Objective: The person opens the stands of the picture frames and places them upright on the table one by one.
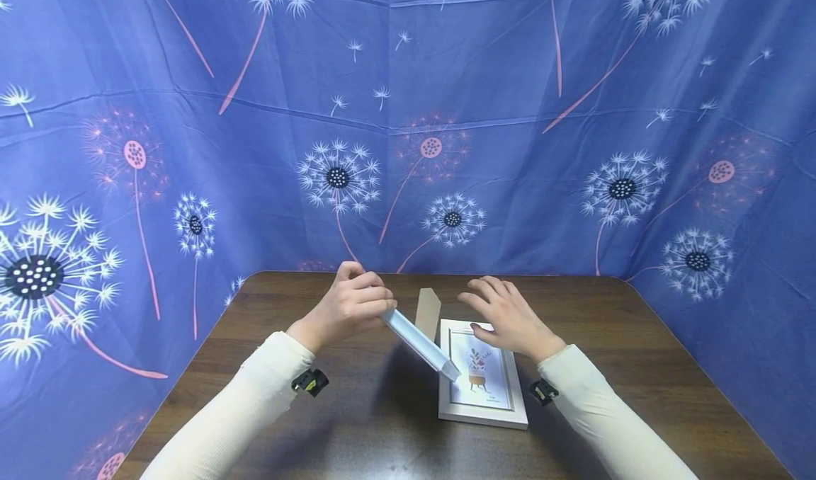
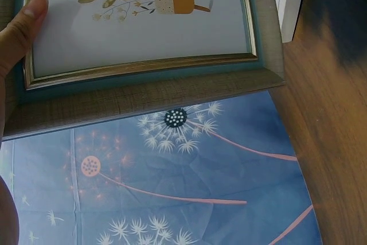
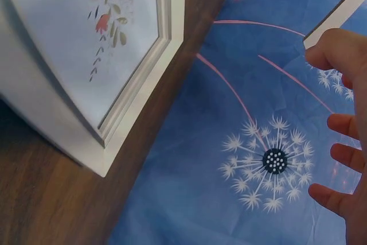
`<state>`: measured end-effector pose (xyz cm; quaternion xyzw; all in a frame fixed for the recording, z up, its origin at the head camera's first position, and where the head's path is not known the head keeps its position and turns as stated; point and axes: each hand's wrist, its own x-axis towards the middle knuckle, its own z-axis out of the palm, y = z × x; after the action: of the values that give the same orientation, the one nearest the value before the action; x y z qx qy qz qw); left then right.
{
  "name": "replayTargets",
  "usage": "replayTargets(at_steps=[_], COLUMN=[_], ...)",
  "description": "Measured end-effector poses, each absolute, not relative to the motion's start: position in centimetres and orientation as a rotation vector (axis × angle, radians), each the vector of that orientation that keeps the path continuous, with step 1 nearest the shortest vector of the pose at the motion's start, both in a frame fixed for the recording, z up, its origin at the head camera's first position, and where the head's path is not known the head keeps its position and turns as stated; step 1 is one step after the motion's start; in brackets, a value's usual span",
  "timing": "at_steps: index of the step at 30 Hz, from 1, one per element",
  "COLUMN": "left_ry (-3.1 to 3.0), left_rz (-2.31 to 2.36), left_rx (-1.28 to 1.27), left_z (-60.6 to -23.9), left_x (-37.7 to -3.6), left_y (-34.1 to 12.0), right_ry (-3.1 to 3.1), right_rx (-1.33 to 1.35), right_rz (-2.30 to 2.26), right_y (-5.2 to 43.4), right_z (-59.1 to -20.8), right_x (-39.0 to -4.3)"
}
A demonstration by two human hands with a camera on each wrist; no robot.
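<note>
My left hand (image 1: 350, 306) grips a picture frame (image 1: 421, 342) by its upper end and holds it tilted, its lower corner over the white frame. In the left wrist view this held frame (image 2: 149, 84) has a grey-teal rim with a gold inner edge and a plant-and-stool print, and my thumb (image 2: 23, 21) lies on its left rim. A white frame (image 1: 482, 374) with a similar print lies flat on the table; it also shows as the white frame (image 3: 114, 84) in the right wrist view. My right hand (image 1: 503, 313) hovers over its far end with spread fingers (image 3: 344, 124), holding nothing.
A brown cardboard strip (image 1: 427, 310) lies just behind the frames. The dark wooden table (image 1: 637, 367) is ringed on three sides by a blue dandelion-print cloth (image 1: 408, 147). Its rounded corners sit at the back left and right.
</note>
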<state>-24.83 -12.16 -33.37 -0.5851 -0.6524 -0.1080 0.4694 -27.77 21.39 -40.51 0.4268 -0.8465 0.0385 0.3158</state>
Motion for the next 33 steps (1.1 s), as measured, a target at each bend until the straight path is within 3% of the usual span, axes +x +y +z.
replayTargets(at_steps=[33], left_ry=[-1.655], left_rz=[-0.278], left_rx=[-1.324], left_z=[-33.3], left_x=[-24.9], left_y=[-13.0], right_ry=[-2.308], right_rx=[0.992], right_rz=[0.109], right_y=[23.4], right_z=[-41.4], right_x=[-27.5])
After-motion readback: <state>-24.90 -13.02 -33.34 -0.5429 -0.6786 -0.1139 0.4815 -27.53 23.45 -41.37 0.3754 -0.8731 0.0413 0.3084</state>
